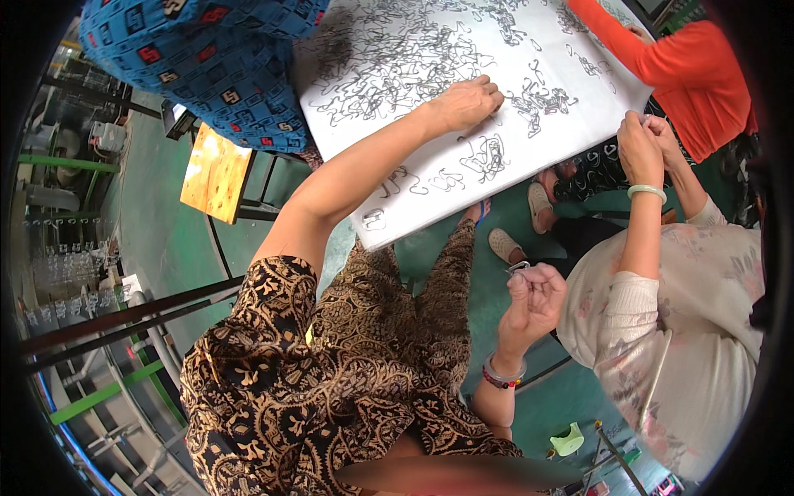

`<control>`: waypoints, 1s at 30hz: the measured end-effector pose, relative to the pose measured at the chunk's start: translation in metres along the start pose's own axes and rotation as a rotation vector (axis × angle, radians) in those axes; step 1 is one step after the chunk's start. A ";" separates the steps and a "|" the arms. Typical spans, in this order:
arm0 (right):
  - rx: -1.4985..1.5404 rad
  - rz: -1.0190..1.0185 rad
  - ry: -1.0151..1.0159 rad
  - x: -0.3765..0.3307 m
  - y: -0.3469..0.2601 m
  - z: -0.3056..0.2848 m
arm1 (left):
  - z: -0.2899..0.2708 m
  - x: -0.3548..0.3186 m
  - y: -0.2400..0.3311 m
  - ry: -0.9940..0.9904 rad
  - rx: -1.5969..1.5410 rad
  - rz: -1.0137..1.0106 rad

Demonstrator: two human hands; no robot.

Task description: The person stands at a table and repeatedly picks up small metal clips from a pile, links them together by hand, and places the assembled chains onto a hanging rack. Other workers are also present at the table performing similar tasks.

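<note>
A white-covered table [529, 149] carries loose dark wire hooks [397, 66], spread in a large tangle and smaller heaps. My left hand [467, 103] reaches over the tabletop with its fingers curled down at the edge of the big tangle. What its fingertips grip, if anything, is hidden. A smaller heap of hooks [542, 101] lies just right of it, and another heap [486, 157] is nearer the table's front edge. Off the table at the lower right, my right hand [536, 298], with a beaded bracelet on its wrist, pinches a small metal hook [518, 266] between thumb and fingers.
Close on my right sits a person in a pale floral top [662, 331], both hands together by the table edge. Another person in an orange sleeve [686, 66] works at the far right, and one in blue patterned cloth [198, 66] at the left. A wooden stool [217, 174] stands left.
</note>
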State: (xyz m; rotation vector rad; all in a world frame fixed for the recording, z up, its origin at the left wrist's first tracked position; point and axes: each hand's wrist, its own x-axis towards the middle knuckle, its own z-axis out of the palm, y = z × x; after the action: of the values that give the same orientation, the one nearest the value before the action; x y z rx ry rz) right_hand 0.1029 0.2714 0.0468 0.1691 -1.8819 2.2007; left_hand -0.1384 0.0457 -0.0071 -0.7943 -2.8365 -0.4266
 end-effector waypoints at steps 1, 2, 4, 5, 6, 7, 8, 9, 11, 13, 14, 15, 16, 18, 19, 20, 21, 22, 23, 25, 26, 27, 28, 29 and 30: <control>0.007 0.009 0.012 -0.003 -0.002 0.000 | -0.005 -0.004 0.002 0.020 -0.034 -0.023; 0.004 0.007 -0.006 -0.005 -0.005 0.001 | -0.012 -0.011 0.000 0.052 -0.083 -0.059; 0.035 -0.004 -0.016 -0.009 -0.010 0.004 | -0.025 -0.022 -0.007 0.034 -0.100 -0.090; 0.049 -0.012 -0.012 -0.011 -0.012 0.007 | -0.029 -0.024 -0.010 0.047 -0.102 -0.090; 0.047 -0.005 -0.005 -0.013 -0.014 0.010 | -0.030 -0.024 -0.011 0.058 -0.101 -0.110; 0.039 0.002 0.009 -0.016 -0.016 0.013 | -0.029 -0.022 -0.013 0.034 -0.102 -0.090; 0.017 0.019 0.022 -0.018 -0.017 0.016 | -0.026 -0.018 -0.014 0.024 -0.097 -0.076; 0.032 -0.015 0.014 -0.020 -0.019 0.018 | -0.019 -0.013 -0.014 0.022 -0.096 -0.050; 0.027 -0.043 -0.001 -0.026 -0.021 0.019 | -0.003 -0.001 -0.016 0.020 -0.035 0.024; 0.005 -0.047 0.013 -0.032 -0.023 0.019 | 0.016 0.005 -0.017 -0.071 -0.023 0.066; 0.004 -0.045 0.025 -0.035 -0.023 0.018 | 0.024 0.005 -0.019 -0.084 -0.087 0.017; 0.008 -0.046 0.035 -0.035 -0.021 0.018 | 0.030 0.008 -0.020 -0.068 -0.066 0.030; 0.033 -0.073 0.023 -0.037 -0.020 0.018 | 0.034 0.009 -0.021 -0.076 -0.044 0.042; 0.009 -0.067 0.007 -0.035 -0.018 0.018 | 0.034 0.011 -0.022 -0.049 -0.012 0.014; 0.014 -0.069 -0.001 -0.034 -0.018 0.019 | 0.030 0.012 -0.022 -0.071 0.031 0.044; 0.018 -0.049 -0.020 -0.031 -0.017 0.020 | 0.023 0.015 -0.019 -0.095 0.078 0.061; 0.013 -0.027 -0.021 -0.029 -0.016 0.021 | 0.015 0.014 -0.016 -0.149 0.122 0.077; -0.013 -0.015 -0.020 -0.027 -0.016 0.022 | 0.005 0.012 -0.013 -0.154 0.075 0.032; -0.017 -0.009 -0.020 -0.024 -0.014 0.022 | -0.007 0.011 -0.010 -0.183 0.027 -0.020; 0.011 -0.059 -0.032 -0.019 -0.012 0.023 | -0.027 -0.001 0.001 -0.269 -0.004 -0.077; 0.007 -0.061 -0.034 -0.017 -0.011 0.024 | -0.035 -0.014 0.006 -0.330 0.009 -0.077; 0.010 -0.055 -0.024 -0.016 -0.011 0.024 | -0.040 -0.026 0.012 -0.371 0.021 -0.071; 0.021 -0.051 -0.019 -0.014 -0.010 0.025 | -0.040 -0.038 0.020 -0.460 0.053 -0.040; -0.002 -0.040 -0.010 -0.013 -0.010 0.026 | -0.038 -0.050 0.029 -0.496 0.128 -0.025; -0.015 -0.042 -0.009 -0.013 -0.009 0.027 | -0.035 -0.057 0.034 -0.502 0.136 -0.034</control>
State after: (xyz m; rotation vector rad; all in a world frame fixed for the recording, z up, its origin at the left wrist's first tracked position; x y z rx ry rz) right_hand 0.1157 0.2452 0.0570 0.2149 -1.8813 2.1616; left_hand -0.0696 0.0348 0.0203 -0.9369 -3.2930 -0.0329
